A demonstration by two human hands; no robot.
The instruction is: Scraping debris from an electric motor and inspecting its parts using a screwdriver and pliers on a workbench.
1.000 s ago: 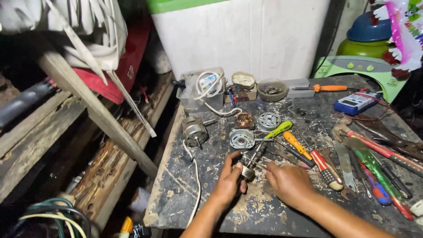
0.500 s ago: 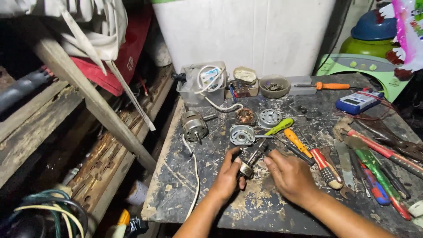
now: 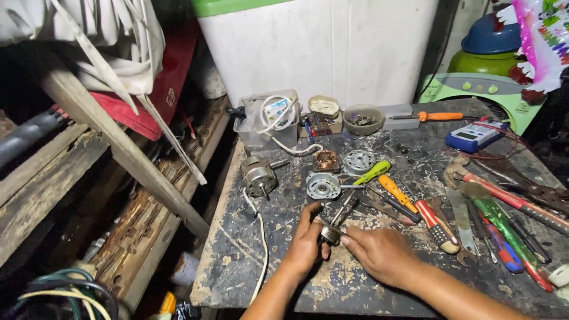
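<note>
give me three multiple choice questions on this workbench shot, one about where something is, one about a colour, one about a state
1. Where does the blue meter lie?
A. at the bench's far right
B. beside the left hand
C. inside the clear tub

2. What colour is the handle of the screwdriver at the back of the bench?
A. green
B. orange
C. black

3. What is the state of the small metal part?
A. lying untouched
B. held between both hands
C. resting in the bowl

Answers:
1. A, it sits near the right rear edge, far from both hands.
2. B, its handle is orange against the dark top.
3. B, the left hand and right hand both grip it just above the bench.
</note>
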